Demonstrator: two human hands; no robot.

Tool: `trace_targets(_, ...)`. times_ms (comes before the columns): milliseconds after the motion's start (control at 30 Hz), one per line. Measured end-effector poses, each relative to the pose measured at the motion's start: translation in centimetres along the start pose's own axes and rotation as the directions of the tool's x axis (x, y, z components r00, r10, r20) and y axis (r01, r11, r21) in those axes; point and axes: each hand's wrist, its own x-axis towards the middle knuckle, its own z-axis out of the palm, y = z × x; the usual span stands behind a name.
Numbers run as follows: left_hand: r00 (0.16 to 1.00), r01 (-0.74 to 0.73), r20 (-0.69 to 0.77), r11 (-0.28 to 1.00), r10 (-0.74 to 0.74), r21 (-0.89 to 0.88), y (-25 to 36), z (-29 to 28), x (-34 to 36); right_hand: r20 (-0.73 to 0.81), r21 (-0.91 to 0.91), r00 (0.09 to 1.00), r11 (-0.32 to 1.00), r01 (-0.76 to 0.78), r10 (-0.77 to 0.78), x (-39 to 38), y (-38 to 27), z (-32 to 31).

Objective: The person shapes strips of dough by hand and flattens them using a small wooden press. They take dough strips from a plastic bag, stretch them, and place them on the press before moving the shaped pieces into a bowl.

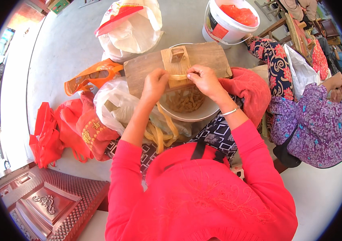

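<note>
A pale yellow strip (177, 77) is stretched between my two hands, over the near end of a wooden block (172, 60). That block, with a squarish opening in it, is fixed across a wooden board (142, 73). My left hand (155, 83) pinches the strip's left end, and my right hand (204, 79) pinches its right end. Under the board's near edge sits a white tub (210, 114) with cut tan pieces (185, 100) inside. Longer yellow strips (159, 138) hang beside the tub onto my lap. The strip's exact material I cannot tell.
A white plastic bag (132, 36) and a white bucket (226, 30) holding a red bag stand beyond the board. Orange and red bags (44, 136) lie left. A red towel (249, 89) is at the board's right. Another person in purple sleeves (315, 124) sits at right.
</note>
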Motion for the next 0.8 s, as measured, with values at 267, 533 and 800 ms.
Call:
trace_targets(267, 0.975, 0.021, -0.196, 0.843, 0.101, 0.538, 1.9, 0.8, -1.7, -0.015, -0.534, 0.962, 0.816, 0.223, -0.273, -1.6, -0.1, -0.3)
trace_targets(533, 0.95, 0.311, 0.133, 0.874, -0.281, -0.373, 6.2, 2.8, -6.5, -0.226, -0.322, 0.849, 0.86, 0.397, -0.477, -4.4, -4.2, 2.2)
trace_targets(800, 0.947, 0.036, 0.321, 0.993, 0.003, -0.114, 6.5, -2.3, -6.3, 0.552, 0.035, 0.83, 0.992, -0.123, 0.083, -8.3, -3.1, -1.5)
